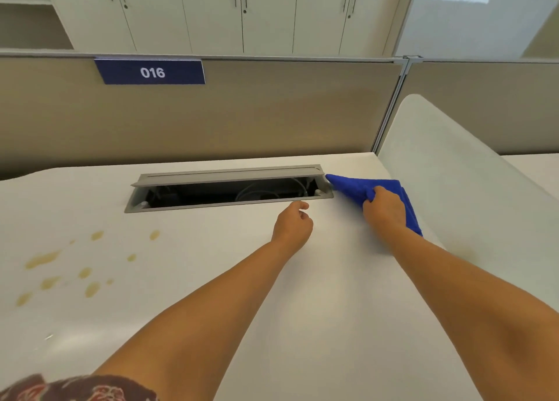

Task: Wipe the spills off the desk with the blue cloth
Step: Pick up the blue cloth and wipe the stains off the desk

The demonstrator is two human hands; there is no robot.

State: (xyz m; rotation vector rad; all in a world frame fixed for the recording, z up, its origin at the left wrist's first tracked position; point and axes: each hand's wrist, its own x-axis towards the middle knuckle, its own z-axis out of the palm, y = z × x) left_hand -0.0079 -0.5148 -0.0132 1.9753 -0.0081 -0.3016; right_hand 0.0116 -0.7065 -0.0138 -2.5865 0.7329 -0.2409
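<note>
Our right hand (383, 208) bunches the bright blue microfibre cloth (357, 185) for wiping; loosely curled, empty left hand (292, 221) hovers, yellowish-brown spills (42, 260) well left.

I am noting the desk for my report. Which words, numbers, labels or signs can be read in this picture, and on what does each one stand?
"016" in white figures, on the dark blue sign fixed at the top edge of the beige partition behind the desk.
No other text shows: none on the blue cloth, the cable tray lid or the cabinets.
</note>
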